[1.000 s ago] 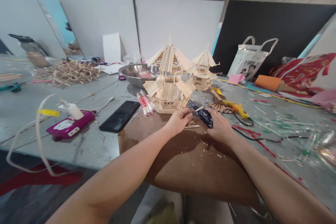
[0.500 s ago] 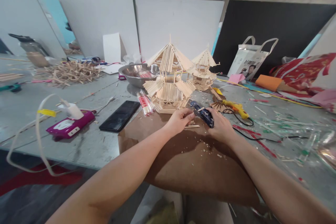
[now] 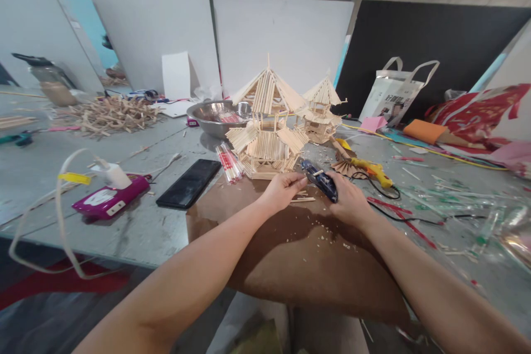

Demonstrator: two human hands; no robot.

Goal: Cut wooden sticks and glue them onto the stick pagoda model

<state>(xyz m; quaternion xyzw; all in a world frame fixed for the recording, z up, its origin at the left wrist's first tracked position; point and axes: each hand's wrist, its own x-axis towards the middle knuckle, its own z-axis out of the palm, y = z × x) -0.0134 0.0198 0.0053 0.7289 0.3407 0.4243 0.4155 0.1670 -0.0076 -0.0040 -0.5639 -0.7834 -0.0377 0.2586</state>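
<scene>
My left hand [image 3: 284, 191] is closed in a pinch, thumb and forefinger together at a short thin wooden stick [image 3: 317, 172]. The stick crosses a dark blue hand tool [image 3: 321, 181], shaped like a utility knife. My right hand [image 3: 348, 197] wraps round the near end of this tool; its blade or jaws cannot be made out. Below the hands, a few cut sticks [image 3: 303, 199] and pale crumbs lie on a brown paper-covered board [image 3: 274, 249]. Just behind stands a pavilion model [image 3: 269, 141] built of wooden sticks.
A second stick pavilion [image 3: 320, 108] and a steel bowl [image 3: 207, 116] stand behind. Left are a black phone [image 3: 188, 182], a purple power strip [image 3: 114, 199] and a pile of sticks [image 3: 116, 115]. Right are a yellow glue gun [image 3: 375, 171], its cord and plastic wrappers [image 3: 464, 215].
Almost nothing differs; both hands, the tool and the stick keep their places, with only a very slight shift of the view.
</scene>
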